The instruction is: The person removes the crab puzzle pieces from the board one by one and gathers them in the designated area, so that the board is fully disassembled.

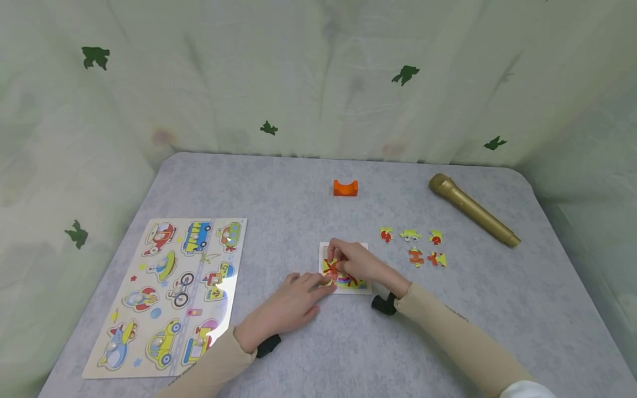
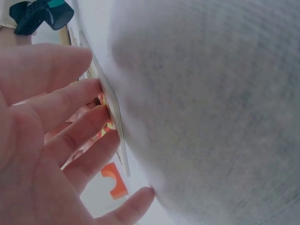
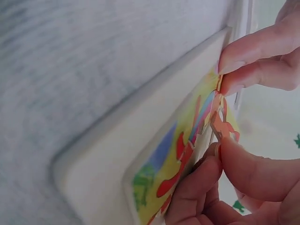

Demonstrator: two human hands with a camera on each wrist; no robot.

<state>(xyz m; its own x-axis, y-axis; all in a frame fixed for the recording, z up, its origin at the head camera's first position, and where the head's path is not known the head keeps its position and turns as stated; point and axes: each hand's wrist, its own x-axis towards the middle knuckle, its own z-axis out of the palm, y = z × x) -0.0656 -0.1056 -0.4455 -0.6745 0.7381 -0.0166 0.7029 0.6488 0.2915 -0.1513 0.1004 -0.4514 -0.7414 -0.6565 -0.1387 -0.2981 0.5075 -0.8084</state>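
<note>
A small square jigsaw tray (image 1: 323, 247) with a white border lies on the table, partly filled with red, yellow and blue pieces. My right hand (image 1: 359, 262) is over it and pinches an orange-red jigsaw piece (image 3: 226, 127) between thumb and fingers, tilted up at the filled part. From the left, my left hand (image 1: 294, 301) rests its fingertips on the tray's near left side, the fingers fairly straight. In the left wrist view those fingers (image 2: 84, 131) are spread along the tray edge. Several loose jigsaw pieces (image 1: 416, 257) lie right of the tray.
A large vehicle peg puzzle board (image 1: 141, 276) lies at the left, near my left forearm. An orange block with a curved notch (image 1: 345, 190) sits behind the tray. At the back right lies a gold microphone (image 1: 475, 211). Pale curtains (image 1: 318, 77) enclose the table.
</note>
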